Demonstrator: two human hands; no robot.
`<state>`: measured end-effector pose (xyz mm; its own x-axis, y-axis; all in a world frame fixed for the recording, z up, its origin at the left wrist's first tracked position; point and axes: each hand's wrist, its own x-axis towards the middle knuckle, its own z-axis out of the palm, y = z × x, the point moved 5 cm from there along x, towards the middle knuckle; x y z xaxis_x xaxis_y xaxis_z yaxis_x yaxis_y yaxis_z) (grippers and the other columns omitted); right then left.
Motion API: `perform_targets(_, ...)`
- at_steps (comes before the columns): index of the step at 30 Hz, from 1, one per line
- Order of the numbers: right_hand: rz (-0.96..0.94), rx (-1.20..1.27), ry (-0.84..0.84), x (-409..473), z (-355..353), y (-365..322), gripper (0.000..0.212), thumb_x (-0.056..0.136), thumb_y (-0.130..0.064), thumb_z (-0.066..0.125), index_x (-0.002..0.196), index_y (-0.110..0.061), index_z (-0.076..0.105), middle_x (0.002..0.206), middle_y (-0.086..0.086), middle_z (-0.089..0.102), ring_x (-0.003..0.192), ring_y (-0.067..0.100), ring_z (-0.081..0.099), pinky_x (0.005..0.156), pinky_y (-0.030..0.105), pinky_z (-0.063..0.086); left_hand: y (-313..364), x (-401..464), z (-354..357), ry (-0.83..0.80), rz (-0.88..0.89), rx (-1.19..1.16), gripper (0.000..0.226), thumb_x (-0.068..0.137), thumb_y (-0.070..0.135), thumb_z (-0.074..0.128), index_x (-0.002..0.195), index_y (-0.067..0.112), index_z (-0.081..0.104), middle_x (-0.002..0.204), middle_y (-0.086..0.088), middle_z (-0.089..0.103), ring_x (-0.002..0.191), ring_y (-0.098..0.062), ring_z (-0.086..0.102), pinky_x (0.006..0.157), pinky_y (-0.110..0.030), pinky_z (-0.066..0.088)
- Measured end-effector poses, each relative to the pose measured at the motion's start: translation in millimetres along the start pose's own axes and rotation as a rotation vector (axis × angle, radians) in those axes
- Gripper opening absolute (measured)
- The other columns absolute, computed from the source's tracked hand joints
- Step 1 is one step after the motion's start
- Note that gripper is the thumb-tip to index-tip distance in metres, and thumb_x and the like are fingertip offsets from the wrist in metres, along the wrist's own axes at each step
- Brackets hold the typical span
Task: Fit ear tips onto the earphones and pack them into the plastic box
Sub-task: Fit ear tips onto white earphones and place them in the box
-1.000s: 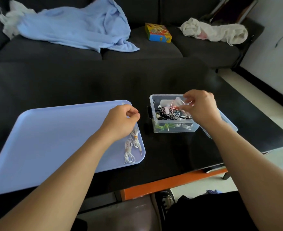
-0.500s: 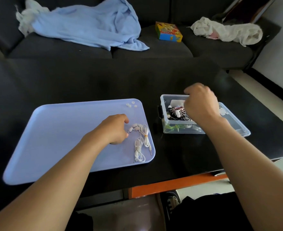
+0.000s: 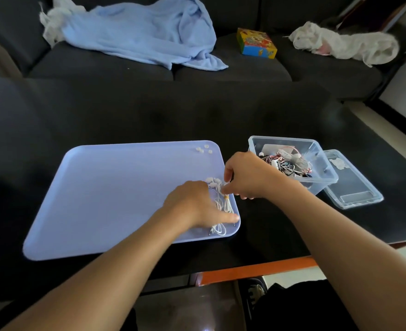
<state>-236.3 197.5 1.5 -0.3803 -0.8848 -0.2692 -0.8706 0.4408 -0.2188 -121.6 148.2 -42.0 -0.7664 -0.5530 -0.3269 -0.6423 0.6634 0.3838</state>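
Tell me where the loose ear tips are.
In the head view, the loose ear tips lie in the far right corner of the blue tray, left of the plastic box and beyond both hands.

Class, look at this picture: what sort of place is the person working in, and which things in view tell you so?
Most likely a home living room. A dark sofa stands behind a low black table, with a blue blanket and a colourful box lying on the sofa's cushions.
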Motion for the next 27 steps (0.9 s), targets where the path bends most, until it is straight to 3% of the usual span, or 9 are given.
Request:
perform_targets(2,0.01,0.013,-0.034,1.2,3.8,-1.4,0.025,0.085,-0.023,0.076,0.094,0.0,0.072,0.07,0.012,0.073,0.059,0.02,0.069,0.057,0.024,0.055,6.3,-0.2,3.2,0.1,0.095,-0.031,0.039,0.077,0.054,0.075,0.093,0.028,0.051,0.079,0.009,0.057,0.077,-0.016,0.058,0.067,-0.027,0.046)
perform_targets(6,0.051,-0.047,-0.112,7.4,8.2,-3.4,0.023,0.085,-0.019,0.074,0.099,0.0,0.074,0.074,0.011,0.076,0.069,0.02,0.074,0.077,0.033,0.062,-10.3,7.2,-7.1,0.006,0.035,-0.039,0.008,0.087,0.025,0.061,0.089,0.022,0.055,0.089,0.001,0.061,0.086,-0.025,0.06,0.063,-0.029,0.042)
perform_targets(9,0.062,-0.07,-0.12,13.5,4.6,-2.3,0.026,0.089,-0.025,0.07,0.098,-0.001,0.075,0.081,0.01,0.077,0.078,0.023,0.075,0.083,0.034,0.061,-40.3,9.8,-23.5,-0.039,-0.138,-0.052,0.02,0.093,0.019,0.048,0.105,0.011,0.061,0.102,-0.008,0.065,0.09,-0.027,0.061,0.069,-0.031,0.045)
perform_targets(12,0.039,0.009,0.136,31.0,-7.6,-4.0,0.02,0.088,-0.025,0.071,0.088,-0.006,0.074,0.088,0.006,0.073,0.076,0.022,0.068,0.069,0.032,0.057,-59.9,8.4,-36.3,-0.088,-0.269,-0.61,0.028,0.093,0.002,0.037,0.088,0.003,0.064,0.081,-0.013,0.06,0.066,-0.027,0.062,0.065,-0.033,0.054)
perform_targets(15,0.039,0.191,0.372,54.3,-7.6,-3.6,0.01,0.089,-0.023,0.073,0.095,-0.017,0.069,0.091,0.0,0.064,0.07,0.011,0.059,0.055,0.018,0.042,-65.8,0.0,-53.9,-0.054,-0.293,-1.167,0.036,0.08,-0.013,0.032,0.086,0.0,0.065,0.076,-0.015,0.053,0.057,-0.026,0.059,0.063,-0.038,0.057)
perform_targets(18,0.058,0.246,0.442,76.0,3.5,-1.0,0.018,0.092,-0.019,0.071,0.109,-0.014,0.068,0.096,0.003,0.065,0.076,0.016,0.063,0.063,0.022,0.05,-66.9,-6.9,-64.8,-0.051,-0.257,-1.319,0.036,0.076,-0.011,0.03,0.086,-0.001,0.063,0.07,-0.012,0.051,0.054,-0.021,0.05,0.052,-0.028,0.05)
perform_targets(21,0.126,0.248,0.461,88.1,12.0,1.3,0.017,0.092,-0.021,0.071,0.103,-0.008,0.068,0.095,0.006,0.065,0.08,0.023,0.066,0.075,0.037,0.061,-69.8,-6.9,-68.5,-0.048,-0.262,-1.33,0.024,0.086,0.01,0.041,0.083,0.004,0.065,0.061,-0.005,0.046,0.047,-0.014,0.039,0.045,-0.022,0.037)
perform_targets(24,0.181,0.258,0.462,97.4,19.2,3.9,0.012,0.092,-0.016,0.07,0.097,-0.006,0.067,0.088,0.007,0.064,0.076,0.024,0.066,0.073,0.041,0.062,-80.5,-3.3,-69.9,0.02,-0.258,-1.192,0.03,0.097,0.036,0.059,0.086,0.011,0.072,0.055,0.004,0.038,0.046,-0.009,0.034,0.042,-0.021,0.034)
perform_targets(27,0.23,0.241,0.481,104.0,21.3,7.0,0.002,0.091,-0.007,0.067,0.091,-0.008,0.067,0.082,0.007,0.063,0.071,0.022,0.065,0.07,0.04,0.063,-88.0,-3.9,-72.4,0.071,-0.208,-1.124,0.03,0.101,0.035,0.056,0.097,0.012,0.076,0.055,0.006,0.038,0.047,-0.007,0.036,0.043,-0.02,0.036)
